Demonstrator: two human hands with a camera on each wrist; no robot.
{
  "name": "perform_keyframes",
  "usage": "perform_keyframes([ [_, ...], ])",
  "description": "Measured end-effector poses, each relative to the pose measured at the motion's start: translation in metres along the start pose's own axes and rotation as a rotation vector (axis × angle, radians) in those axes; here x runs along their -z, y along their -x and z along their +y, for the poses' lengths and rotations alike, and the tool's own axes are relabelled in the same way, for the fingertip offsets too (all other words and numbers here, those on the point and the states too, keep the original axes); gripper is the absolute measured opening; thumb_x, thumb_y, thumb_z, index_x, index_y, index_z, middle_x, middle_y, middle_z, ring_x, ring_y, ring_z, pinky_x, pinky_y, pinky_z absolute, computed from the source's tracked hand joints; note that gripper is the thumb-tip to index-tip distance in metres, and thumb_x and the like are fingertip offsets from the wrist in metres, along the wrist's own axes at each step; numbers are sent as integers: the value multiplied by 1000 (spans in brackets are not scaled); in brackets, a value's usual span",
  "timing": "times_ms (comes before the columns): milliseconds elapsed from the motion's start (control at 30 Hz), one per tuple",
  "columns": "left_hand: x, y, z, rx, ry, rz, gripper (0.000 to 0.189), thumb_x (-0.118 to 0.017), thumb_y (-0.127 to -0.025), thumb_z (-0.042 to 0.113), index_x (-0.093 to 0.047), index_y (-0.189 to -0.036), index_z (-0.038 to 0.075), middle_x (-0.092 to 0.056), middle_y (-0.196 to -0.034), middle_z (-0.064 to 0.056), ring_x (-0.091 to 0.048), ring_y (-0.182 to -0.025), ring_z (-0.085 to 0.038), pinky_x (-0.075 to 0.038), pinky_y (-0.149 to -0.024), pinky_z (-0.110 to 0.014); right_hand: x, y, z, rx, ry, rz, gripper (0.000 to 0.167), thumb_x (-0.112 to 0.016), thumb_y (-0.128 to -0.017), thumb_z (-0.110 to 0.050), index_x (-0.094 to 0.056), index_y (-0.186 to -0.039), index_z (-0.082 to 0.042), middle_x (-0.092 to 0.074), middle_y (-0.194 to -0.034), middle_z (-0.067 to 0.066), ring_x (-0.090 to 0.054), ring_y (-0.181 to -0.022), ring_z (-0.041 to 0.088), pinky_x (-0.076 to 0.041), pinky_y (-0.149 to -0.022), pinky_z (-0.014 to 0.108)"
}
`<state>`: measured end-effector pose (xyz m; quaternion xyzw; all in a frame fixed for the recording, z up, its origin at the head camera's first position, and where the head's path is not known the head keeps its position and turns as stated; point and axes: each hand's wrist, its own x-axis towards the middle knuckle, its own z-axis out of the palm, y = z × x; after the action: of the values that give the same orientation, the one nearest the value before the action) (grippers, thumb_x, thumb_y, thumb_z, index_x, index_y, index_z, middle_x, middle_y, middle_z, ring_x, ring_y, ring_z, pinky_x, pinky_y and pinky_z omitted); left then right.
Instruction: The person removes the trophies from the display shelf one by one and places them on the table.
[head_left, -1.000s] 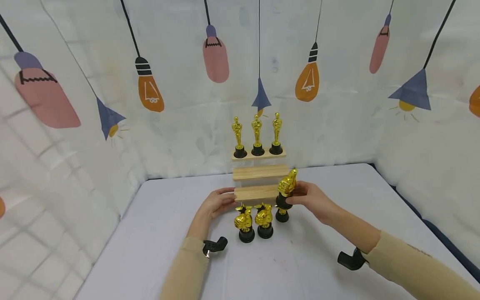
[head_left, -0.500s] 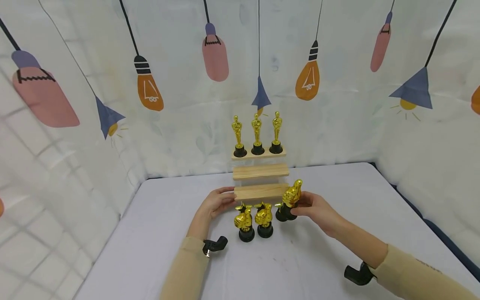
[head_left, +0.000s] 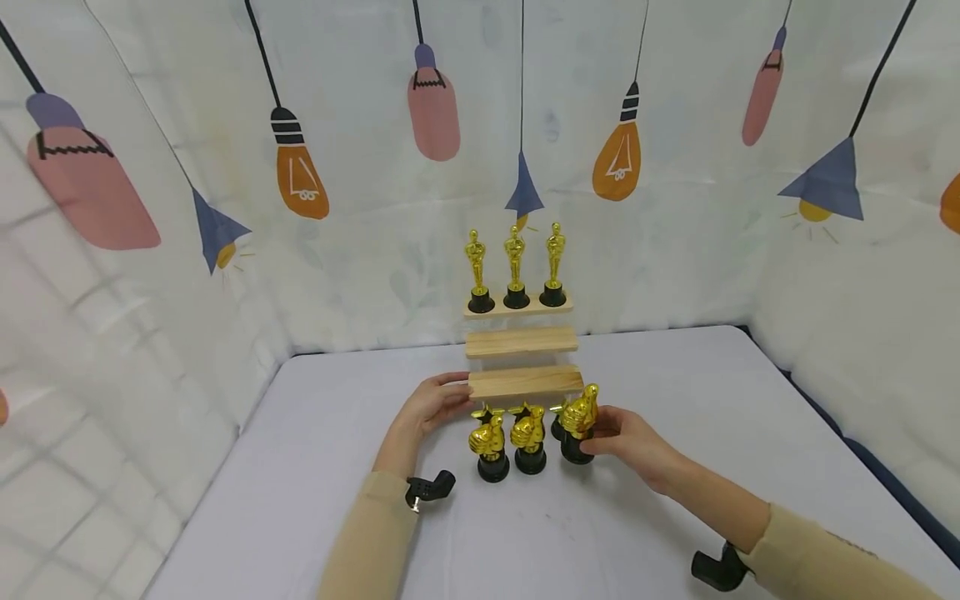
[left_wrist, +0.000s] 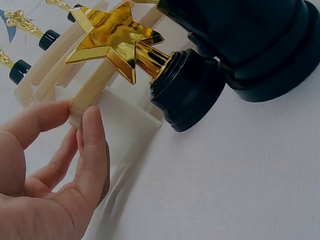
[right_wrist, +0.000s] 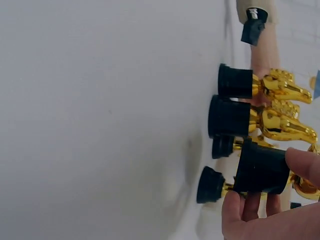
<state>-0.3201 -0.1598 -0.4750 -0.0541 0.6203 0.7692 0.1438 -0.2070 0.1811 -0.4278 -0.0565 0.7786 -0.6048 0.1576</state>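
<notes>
The right hand [head_left: 628, 442] grips a gold thumbs-up trophy with a round black base [head_left: 579, 417]; in the right wrist view its thumb lies on one side of the base and its fingers curl on the other. That trophy is nearly upright at the right end of a front row, its base apparently just off the white-clothed bench [head_left: 585, 533]. Beside it stand two matching gold thumbs-up trophies, the left one [head_left: 489, 442] and the middle one [head_left: 528, 433], both upright on the bench and near each other.

The left hand [head_left: 431, 404] pinches the left end of the lowest pale wooden plank [head_left: 525, 382] of a stepped display. Just in front of that plank stand smaller trophies: a gold star trophy with a black base [left_wrist: 112, 37] behind the left thumbs-up, a second star trophy [head_left: 521, 412] behind the middle one, and a third small trophy [head_left: 557, 427], mostly hidden behind the gripped one.

Above are the middle wooden plank [head_left: 521, 342] and the top wooden plank [head_left: 498, 312], which bears three slim gold figure statuettes [head_left: 515, 257] on black bases in a row. A white backdrop printed with hanging lamps [head_left: 360, 275] rises behind. Both forearms wear beige sleeves [head_left: 825, 550].
</notes>
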Motion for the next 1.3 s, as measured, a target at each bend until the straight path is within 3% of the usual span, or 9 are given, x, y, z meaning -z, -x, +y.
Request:
perform_keyframes([
  [467,-2,-3,-4,-3,6,5,51,-68,-95,-5,-52,-143,-7,-61,-127,-28,-71,-93,-21,-62,-83,-31,-12,-7,20,-20,19,40,50,-80,-84,-1,-57,-127,10,-64,-120,13,-59,-105,25,-53,-91,36],
  [1000,-3,-2,2,-8,7,17,50,-68,-95,-5,-53,-143,-6,-62,-125,-27,-71,-90,-19,-62,-81,-29,-18,-17,27,-39,29,64,53,-81,-81,1,-57,-126,9,-63,-118,14,-59,-104,26,-54,-92,39],
  [1300,-2,1,0,3,16,12,51,-68,-94,-5,-53,-143,-6,-62,-123,-25,-70,-87,-18,-62,-80,-28,-16,-13,26,-29,84,71,57,-84,-78,0,-55,-126,9,-62,-117,15,-58,-107,29,-53,-93,41],
])
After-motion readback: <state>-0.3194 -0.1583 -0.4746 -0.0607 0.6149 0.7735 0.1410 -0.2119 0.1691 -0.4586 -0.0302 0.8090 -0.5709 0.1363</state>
